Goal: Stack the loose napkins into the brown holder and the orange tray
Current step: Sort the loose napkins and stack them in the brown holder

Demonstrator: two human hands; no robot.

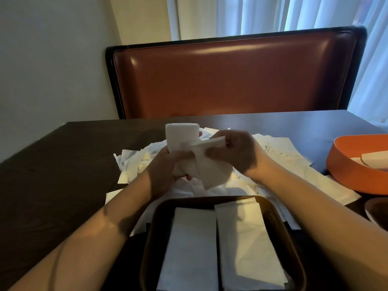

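Over the middle of the dark worktop, above a spread of loose napkins, I hold both hands up close together. Starting at the left, the worktop's bare surface runs to a few crumpled napkins at the edge of the heap. Next comes my left hand, its fingers curled round a small upright stack of folded napkins, gripping it from below so the stack's top stands above my knuckles. Just to its right, my right hand pinches a single folded napkin between thumb and fingers; that napkin lies at a slant and touches the side of the stack. A softer, rounded fold of white paper hangs below the two hands, and I cannot tell which hand carries it. Nearest me, below and between my forearms, sits the brown holder, with two neat piles of folded napkins lying side by side inside it. Further right, the loose napkins reach towards the orange tray, which stands at the worktop's right edge and holds a few flat napkins. Behind the worktop is a brown padded seat back, with pale curtains beyond it.
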